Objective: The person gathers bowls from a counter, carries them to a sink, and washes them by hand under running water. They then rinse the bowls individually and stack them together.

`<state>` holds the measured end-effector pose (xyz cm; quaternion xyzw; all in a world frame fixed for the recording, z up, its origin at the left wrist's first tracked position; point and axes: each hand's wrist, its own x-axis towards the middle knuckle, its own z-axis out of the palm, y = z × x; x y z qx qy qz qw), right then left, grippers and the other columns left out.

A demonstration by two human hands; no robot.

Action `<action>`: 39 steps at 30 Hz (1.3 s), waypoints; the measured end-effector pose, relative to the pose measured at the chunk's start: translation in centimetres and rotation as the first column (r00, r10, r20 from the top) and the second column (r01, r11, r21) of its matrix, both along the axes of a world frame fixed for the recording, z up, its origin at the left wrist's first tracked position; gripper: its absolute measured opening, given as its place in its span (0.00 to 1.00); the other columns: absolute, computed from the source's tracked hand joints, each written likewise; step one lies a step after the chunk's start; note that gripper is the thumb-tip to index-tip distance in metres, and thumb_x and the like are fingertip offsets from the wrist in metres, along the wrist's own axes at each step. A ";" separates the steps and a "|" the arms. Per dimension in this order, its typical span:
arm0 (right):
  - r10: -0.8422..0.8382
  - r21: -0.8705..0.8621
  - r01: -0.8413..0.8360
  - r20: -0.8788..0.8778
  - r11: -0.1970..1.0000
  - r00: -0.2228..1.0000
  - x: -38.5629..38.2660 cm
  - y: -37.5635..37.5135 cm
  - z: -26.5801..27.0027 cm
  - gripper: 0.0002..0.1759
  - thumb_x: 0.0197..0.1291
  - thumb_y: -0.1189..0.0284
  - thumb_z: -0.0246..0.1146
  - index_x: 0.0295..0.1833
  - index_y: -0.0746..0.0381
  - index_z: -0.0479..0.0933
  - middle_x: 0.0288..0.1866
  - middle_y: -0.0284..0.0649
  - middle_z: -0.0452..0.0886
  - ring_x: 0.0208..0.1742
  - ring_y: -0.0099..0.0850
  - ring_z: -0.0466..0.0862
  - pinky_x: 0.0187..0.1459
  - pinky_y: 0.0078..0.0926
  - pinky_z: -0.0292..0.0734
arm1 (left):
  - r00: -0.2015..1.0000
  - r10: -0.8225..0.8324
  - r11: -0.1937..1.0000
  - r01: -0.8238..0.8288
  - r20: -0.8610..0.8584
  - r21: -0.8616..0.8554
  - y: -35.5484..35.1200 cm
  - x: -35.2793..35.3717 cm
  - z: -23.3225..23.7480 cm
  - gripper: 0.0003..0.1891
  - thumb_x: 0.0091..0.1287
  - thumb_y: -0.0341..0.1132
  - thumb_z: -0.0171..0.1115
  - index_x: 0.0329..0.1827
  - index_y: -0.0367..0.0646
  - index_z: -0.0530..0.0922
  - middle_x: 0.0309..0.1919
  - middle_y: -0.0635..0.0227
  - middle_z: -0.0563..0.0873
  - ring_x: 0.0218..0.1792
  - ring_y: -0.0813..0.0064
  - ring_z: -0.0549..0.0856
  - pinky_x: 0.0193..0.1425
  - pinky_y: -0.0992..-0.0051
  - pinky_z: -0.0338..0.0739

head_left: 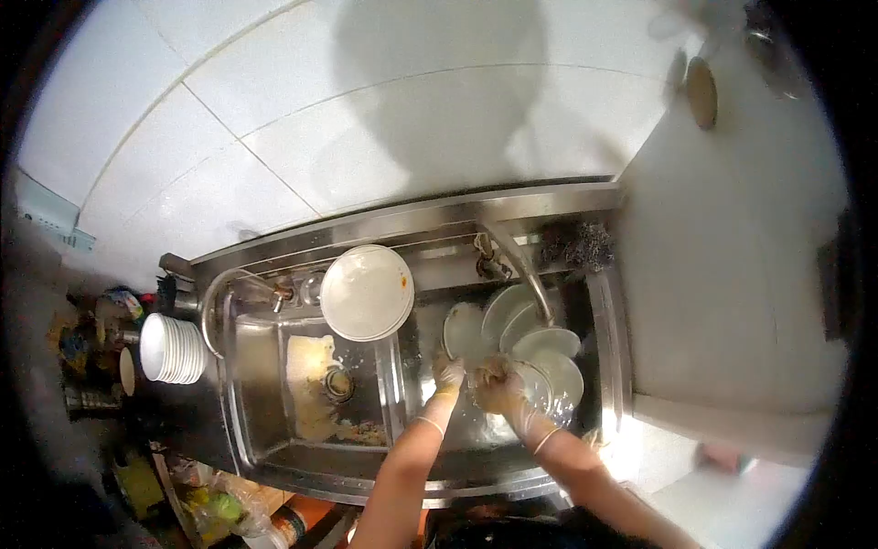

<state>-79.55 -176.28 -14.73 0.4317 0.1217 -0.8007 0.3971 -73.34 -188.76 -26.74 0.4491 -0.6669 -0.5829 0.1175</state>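
Note:
In the right sink basin, my left hand (pixel 447 375), in a pale glove, is closed on the lower edge of a white plate (pixel 464 329). Close beside it, my gloved right hand (pixel 506 393) is curled around a brownish, rough-looking scrubber (pixel 492 370), whose exact kind is blurred. Several white plates and dishes (pixel 546 342) lie overlapping behind and to the right of my right hand. Some sit in sudsy water, and one plate (pixel 564 380) reaches the basin's right side.
A stack of white plates (pixel 366 293) stands at the divider's back. The left basin (pixel 256 366) holds a pale cloth (pixel 309 366) and food scraps by the drain. Stacked white bowls (pixel 174 349) stand left. A curved faucet (pixel 523 265) overhangs the right basin; dark steel wool (pixel 585 245) lies behind.

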 end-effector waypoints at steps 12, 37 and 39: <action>0.721 0.702 -0.258 -0.509 0.664 0.470 1.1 -7.9 -7.6 0.17 0.54 0.69 0.55 0.51 0.56 0.69 0.38 0.38 0.74 0.34 0.34 0.76 0.38 0.28 0.72 | 0.967 0.252 0.664 -0.198 0.033 0.721 2.0 7.0 2.4 0.35 0.53 0.28 0.56 0.65 0.46 0.52 0.34 0.63 0.77 0.26 0.73 0.79 0.25 0.74 0.77; 0.861 0.933 0.310 0.001 0.183 -0.509 -3.7 1.2 1.8 0.15 0.49 0.64 0.55 0.43 0.54 0.76 0.37 0.47 0.78 0.38 0.45 0.78 0.38 0.38 0.73 | 0.429 -0.568 0.367 0.896 0.702 -0.250 4.1 5.5 9.3 0.22 0.60 0.51 0.50 0.36 0.38 0.79 0.34 0.57 0.82 0.35 0.54 0.80 0.43 0.59 0.73; 0.946 0.925 0.326 -0.093 0.198 -0.309 -3.8 1.7 0.3 0.15 0.51 0.61 0.55 0.44 0.52 0.75 0.39 0.44 0.79 0.39 0.46 0.78 0.40 0.38 0.73 | 0.306 -0.728 0.370 0.929 0.614 -0.024 3.0 3.2 14.8 0.23 0.61 0.53 0.48 0.35 0.38 0.78 0.32 0.55 0.82 0.34 0.54 0.81 0.41 0.60 0.73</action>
